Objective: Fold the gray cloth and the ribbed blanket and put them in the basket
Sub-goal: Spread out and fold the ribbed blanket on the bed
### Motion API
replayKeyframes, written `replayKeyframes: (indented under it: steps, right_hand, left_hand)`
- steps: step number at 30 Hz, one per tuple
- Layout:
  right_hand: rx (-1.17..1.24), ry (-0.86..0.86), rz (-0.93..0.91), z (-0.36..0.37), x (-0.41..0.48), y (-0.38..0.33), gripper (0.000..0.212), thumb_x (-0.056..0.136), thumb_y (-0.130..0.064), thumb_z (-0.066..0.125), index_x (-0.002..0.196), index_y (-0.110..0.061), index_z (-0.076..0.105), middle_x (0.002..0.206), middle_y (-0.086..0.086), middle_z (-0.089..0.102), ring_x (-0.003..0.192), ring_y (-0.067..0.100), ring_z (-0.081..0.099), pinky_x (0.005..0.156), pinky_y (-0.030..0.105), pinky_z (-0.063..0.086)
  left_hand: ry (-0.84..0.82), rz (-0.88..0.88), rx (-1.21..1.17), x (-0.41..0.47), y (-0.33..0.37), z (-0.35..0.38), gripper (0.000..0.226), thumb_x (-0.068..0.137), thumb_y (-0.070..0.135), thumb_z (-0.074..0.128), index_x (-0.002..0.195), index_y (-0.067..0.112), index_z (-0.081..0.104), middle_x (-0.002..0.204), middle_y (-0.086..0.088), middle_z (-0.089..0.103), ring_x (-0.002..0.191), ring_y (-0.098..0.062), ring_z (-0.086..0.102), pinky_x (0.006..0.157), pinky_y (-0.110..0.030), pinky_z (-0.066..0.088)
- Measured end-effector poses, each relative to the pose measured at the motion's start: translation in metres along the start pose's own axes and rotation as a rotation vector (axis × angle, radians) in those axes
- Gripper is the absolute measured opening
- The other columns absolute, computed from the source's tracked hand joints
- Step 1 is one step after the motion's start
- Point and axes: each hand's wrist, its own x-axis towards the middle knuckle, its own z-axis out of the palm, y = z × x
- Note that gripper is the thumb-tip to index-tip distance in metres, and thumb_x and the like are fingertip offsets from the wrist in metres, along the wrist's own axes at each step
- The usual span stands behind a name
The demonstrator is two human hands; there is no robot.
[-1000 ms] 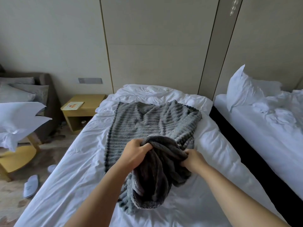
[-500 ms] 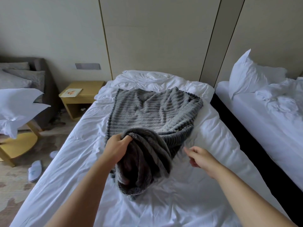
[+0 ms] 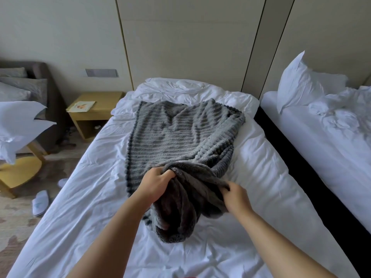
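The person stood at the foot edge of the bed [image 3: 84,197], both bare hands reaching forward over the white sheet. The gray cloth [image 3: 186,205] hung as a bunched, dark, plush mass near the foot edge, its lower end resting on the sheet between the two forearms. The left hand [image 3: 154,183] was closed on the cloth's upper left edge, fingers curled tight round a gathered fold. The right hand [image 3: 233,194] was closed on the cloth's upper right part, thumb and fingers pinching a ridge of the pile. Each grip was therefore narrow and full of fabric, not spread.

The ribbed blanket [image 3: 180,135] lay spread behind the cloth, running from the middle of the bed toward the head edge, its long axis along the bed's length and its near end tucked under or against the bunched cloth; I could not tell which. No basket showed anywhere in view.

The relation that mattered: the cloth lay directly between the two hands, its held top edge running crosswise from left to right, its hanging length dropping toward the person. Both hands were about equally near, one on each end of that edge. By my judgement the folding of the cloth was only starting, and the coming move would call for drawing the hands apart to stretch that edge flat. The risk seemed to be dragging the blanket's near end along with it
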Motion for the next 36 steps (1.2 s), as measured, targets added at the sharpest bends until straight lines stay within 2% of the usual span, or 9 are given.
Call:
replayKeyframes:
  steps: [5, 11, 16, 21, 23, 25, 29, 32, 36]
  right_hand:
    - [-0.324, -0.125, 0.040, -0.018, 0.004, 0.023, 0.020, 0.078, -0.010, 0.049, 0.061, -0.020, 0.047, 0.069, 0.002, 0.056, 0.074, 0.028, 0.056, 0.058, 0.031, 0.040]
    - [-0.597, -0.126, 0.275, -0.031, 0.000, 0.070, 0.014, 0.090, -0.010, 0.044, 0.088, -0.011, 0.058, 0.095, 0.008, 0.061, 0.091, 0.027, 0.061, 0.067, 0.030, 0.045]
    - [-0.424, 0.073, 0.446, -0.083, 0.004, 0.102, 0.026, 0.091, -0.002, 0.046, 0.110, 0.002, 0.062, 0.113, 0.024, 0.063, 0.098, 0.038, 0.063, 0.076, 0.040, 0.056]
    - [0.050, 0.541, 0.132, -0.121, 0.023, 0.070, 0.040, 0.081, 0.008, 0.039, 0.108, -0.009, 0.062, 0.108, 0.018, 0.064, 0.087, 0.031, 0.054, 0.070, 0.029, 0.035]
    - [0.003, 0.361, 0.170, -0.108, 0.024, 0.074, 0.042, 0.085, 0.005, 0.037, 0.111, -0.015, 0.063, 0.109, 0.016, 0.064, 0.088, 0.030, 0.054, 0.071, 0.029, 0.037]
    - [-0.171, -0.033, 0.232, -0.081, 0.014, 0.095, 0.039, 0.088, 0.003, 0.034, 0.104, -0.017, 0.064, 0.100, 0.017, 0.063, 0.079, 0.029, 0.055, 0.062, 0.028, 0.038]
    - [-0.467, -0.835, 0.415, -0.023, -0.039, 0.159, 0.035, 0.087, 0.000, 0.030, 0.091, -0.014, 0.062, 0.072, 0.016, 0.051, 0.045, 0.018, 0.041, 0.042, 0.021, 0.031]
    - [-0.611, -1.047, 0.544, 0.012, -0.081, 0.193, 0.021, 0.090, -0.005, 0.035, 0.080, -0.011, 0.053, 0.065, 0.007, 0.046, 0.046, 0.015, 0.042, 0.054, 0.024, 0.042]
    - [-0.491, -0.841, 0.669, 0.039, -0.092, 0.210, 0.021, 0.094, -0.008, 0.039, 0.073, -0.012, 0.043, 0.079, 0.007, 0.053, 0.070, 0.021, 0.052, 0.066, 0.021, 0.039]
  left_hand:
    - [-0.039, 0.018, 0.072, -0.011, 0.001, 0.004, 0.033, 0.083, 0.028, 0.059, 0.054, 0.018, 0.046, 0.048, 0.008, 0.043, 0.049, -0.012, 0.043, 0.052, -0.027, 0.036]
    - [0.000, 0.097, 0.261, -0.032, -0.011, 0.011, 0.016, 0.071, 0.032, 0.080, 0.070, 0.026, 0.064, 0.065, 0.014, 0.059, 0.064, -0.004, 0.054, 0.057, -0.015, 0.040]
    - [0.517, -0.138, -0.266, -0.036, -0.035, -0.017, 0.015, 0.077, 0.005, 0.070, 0.081, 0.019, 0.068, 0.079, -0.006, 0.066, 0.087, -0.033, 0.065, 0.080, -0.038, 0.051]
    - [1.103, -0.130, -0.450, -0.036, -0.040, -0.032, 0.012, 0.083, 0.014, 0.056, 0.076, 0.024, 0.057, 0.077, 0.007, 0.059, 0.077, -0.009, 0.055, 0.070, -0.006, 0.039]
    - [0.933, -0.226, -0.244, -0.038, -0.061, -0.021, 0.012, 0.083, 0.011, 0.054, 0.084, 0.022, 0.058, 0.086, 0.002, 0.060, 0.082, -0.017, 0.055, 0.077, -0.020, 0.042]
    - [0.505, -0.360, -0.008, -0.044, -0.095, 0.000, 0.019, 0.081, 0.002, 0.052, 0.084, 0.019, 0.061, 0.088, -0.005, 0.061, 0.082, -0.026, 0.058, 0.076, -0.032, 0.049]
    - [-0.147, -0.733, 0.332, -0.079, -0.161, 0.041, 0.025, 0.094, 0.015, 0.048, 0.070, 0.013, 0.052, 0.067, -0.004, 0.050, 0.053, -0.017, 0.047, 0.042, -0.021, 0.040]
    - [-0.200, -0.958, 0.300, -0.103, -0.199, 0.056, 0.012, 0.085, 0.007, 0.044, 0.082, 0.002, 0.055, 0.066, -0.009, 0.046, 0.048, -0.019, 0.044, 0.037, -0.021, 0.032]
    - [-0.028, -1.066, 0.182, -0.101, -0.225, 0.063, 0.011, 0.087, 0.003, 0.051, 0.091, -0.006, 0.056, 0.067, -0.011, 0.049, 0.059, -0.025, 0.051, 0.047, -0.032, 0.045]
